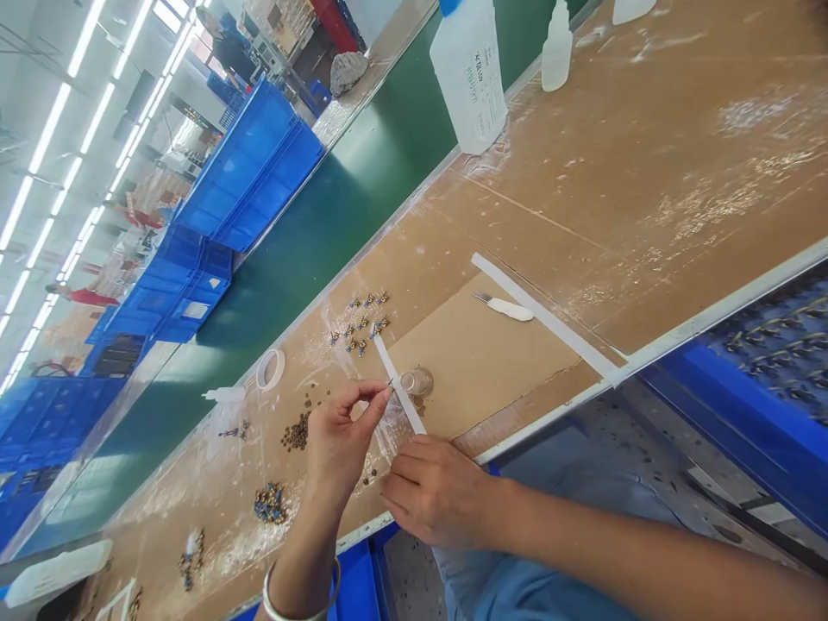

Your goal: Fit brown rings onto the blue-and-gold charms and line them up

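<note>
My left hand point(342, 431) is raised over the bench, thumb and forefinger pinched around a tiny dark piece too small to name. Beside those fingertips stands a small clear cup point(417, 382) on a cardboard sheet point(479, 362) with white tape point(404, 392) along its side. My right hand point(440, 492) rests at the bench edge, fingers curled; whatever lies within them is hidden. Left of my left hand is a heap of small brown beads point(297, 431). Past it, small blue-and-gold pieces point(359, 326) stand in rows, with a pile of similar pieces point(270, 503) nearer me.
A white-handled blade tool point(508, 308) lies on the cardboard. A tape roll point(270, 369) and small dropper bottle point(225, 394) lie leftward. A large bottle point(469, 78) stands beside the green conveyor point(375, 155). Blue crates point(252, 164) line its far side; people work beyond.
</note>
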A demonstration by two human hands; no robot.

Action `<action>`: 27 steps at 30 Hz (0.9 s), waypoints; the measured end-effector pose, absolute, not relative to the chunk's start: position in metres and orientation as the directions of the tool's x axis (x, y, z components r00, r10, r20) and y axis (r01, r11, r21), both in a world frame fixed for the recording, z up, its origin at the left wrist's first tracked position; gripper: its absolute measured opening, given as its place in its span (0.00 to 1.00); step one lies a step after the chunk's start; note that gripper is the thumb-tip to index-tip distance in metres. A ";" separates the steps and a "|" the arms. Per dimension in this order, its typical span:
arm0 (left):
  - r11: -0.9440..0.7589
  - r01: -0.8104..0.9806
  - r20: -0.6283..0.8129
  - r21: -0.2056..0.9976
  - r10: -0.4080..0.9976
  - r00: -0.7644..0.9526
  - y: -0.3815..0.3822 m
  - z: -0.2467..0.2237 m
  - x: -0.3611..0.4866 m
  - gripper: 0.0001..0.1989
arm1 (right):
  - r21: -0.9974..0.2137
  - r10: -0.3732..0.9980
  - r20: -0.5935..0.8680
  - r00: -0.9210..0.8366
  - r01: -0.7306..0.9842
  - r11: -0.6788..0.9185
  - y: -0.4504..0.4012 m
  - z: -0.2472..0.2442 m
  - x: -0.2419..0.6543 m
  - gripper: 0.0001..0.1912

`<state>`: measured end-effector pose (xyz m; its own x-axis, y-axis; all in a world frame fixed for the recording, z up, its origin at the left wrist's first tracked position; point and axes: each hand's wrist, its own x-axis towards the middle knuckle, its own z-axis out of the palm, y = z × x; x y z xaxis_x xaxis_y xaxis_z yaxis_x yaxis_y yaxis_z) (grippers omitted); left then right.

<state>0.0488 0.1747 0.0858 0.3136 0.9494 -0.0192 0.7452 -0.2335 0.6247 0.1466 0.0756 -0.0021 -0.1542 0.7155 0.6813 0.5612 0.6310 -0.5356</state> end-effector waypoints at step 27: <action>0.073 0.658 -0.008 0.749 0.995 -0.101 0.107 0.062 -0.056 0.12 | -0.621 0.734 0.659 -0.162 0.434 0.653 0.072 0.001 0.151 0.09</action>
